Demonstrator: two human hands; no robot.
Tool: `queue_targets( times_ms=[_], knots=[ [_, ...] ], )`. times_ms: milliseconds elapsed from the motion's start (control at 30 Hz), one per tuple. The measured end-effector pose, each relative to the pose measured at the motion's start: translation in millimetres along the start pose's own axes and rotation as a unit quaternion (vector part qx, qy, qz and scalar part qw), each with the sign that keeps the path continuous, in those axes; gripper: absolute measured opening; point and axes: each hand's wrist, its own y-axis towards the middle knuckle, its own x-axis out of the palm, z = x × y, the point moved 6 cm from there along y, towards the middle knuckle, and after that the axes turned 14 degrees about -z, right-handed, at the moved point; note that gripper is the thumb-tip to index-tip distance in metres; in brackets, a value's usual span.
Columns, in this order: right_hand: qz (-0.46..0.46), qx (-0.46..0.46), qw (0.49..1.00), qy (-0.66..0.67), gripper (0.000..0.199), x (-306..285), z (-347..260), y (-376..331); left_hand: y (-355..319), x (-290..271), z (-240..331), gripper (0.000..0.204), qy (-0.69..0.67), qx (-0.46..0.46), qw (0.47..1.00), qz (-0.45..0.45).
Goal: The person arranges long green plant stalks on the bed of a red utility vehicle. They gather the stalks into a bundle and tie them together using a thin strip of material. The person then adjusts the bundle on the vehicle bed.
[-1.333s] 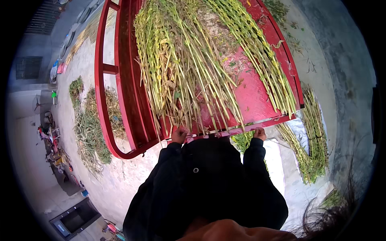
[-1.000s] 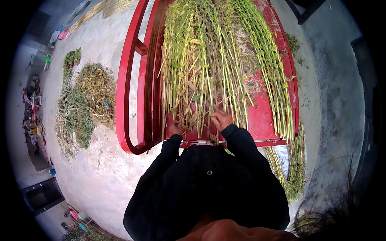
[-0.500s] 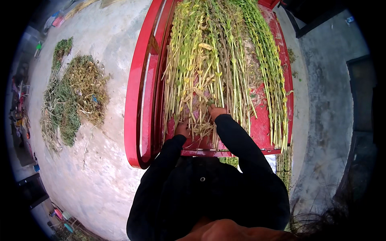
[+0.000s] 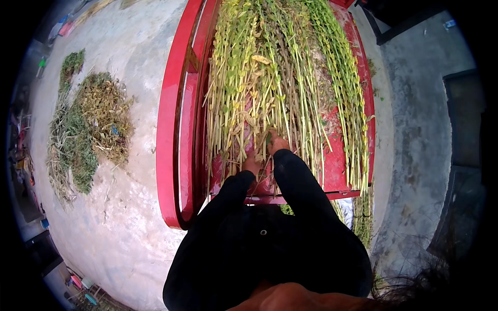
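Note:
Long cut plant stalks (image 4: 282, 98), green to yellow with pods along them, lie lengthwise on a red metal cart bed (image 4: 337, 176). Their bare lower ends point toward me. My right hand (image 4: 278, 143) is among the stalk ends at the middle of the bed, its fingers curled beside a small dark green leaf; what it grips is unclear. Lower and to the left, my left hand (image 4: 252, 165) is closed close to the bed's front edge. Dry, crumpled leaves (image 4: 241, 141) lie around its fingertips and partly hide them.
A red side rail (image 4: 168, 129) stands along the cart's left side. A greener row of stalks (image 4: 355, 124) lies along the right edge. On the concrete floor to the left is a heap of dry and green plants (image 4: 98, 119). More stalks (image 4: 364, 217) show below the cart's front right corner.
My left hand has moved right, closer to my right hand. The right hand has shifted little. The whole view has moved slightly, with the floor heap now farther left.

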Motion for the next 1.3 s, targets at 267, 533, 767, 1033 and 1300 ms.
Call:
queue_targets(
  times_ms=[267,533,767,1033,1300],
  knots=[
    [-0.06,0.113,0.783,0.609,0.029,51.2,68.0,24.1,12.6,-6.8,10.6,0.03,-0.313,-0.062,0.928,-0.192],
    [-0.101,-0.126,0.625,0.764,0.014,-89.0,-38.2,-55.6,-55.5,-89.1,101.7,0.023,-0.511,-0.005,0.794,-0.33],
    [-0.113,-0.21,0.548,0.802,0.022,-136.5,-23.5,-106.7,-75.2,-100.7,175.5,0.029,-0.424,0.122,0.773,-0.456],
    [-0.097,-0.258,0.515,0.811,0.024,-157.3,-1.5,-143.7,-91.0,-119.8,176.0,0.024,-0.606,0.082,0.692,-0.383],
    [-0.044,-0.093,0.805,0.584,0.005,-59.7,31.5,-88.8,-100.6,-94.6,126.2,0.006,-0.647,-0.026,0.738,-0.189]
  ],
)
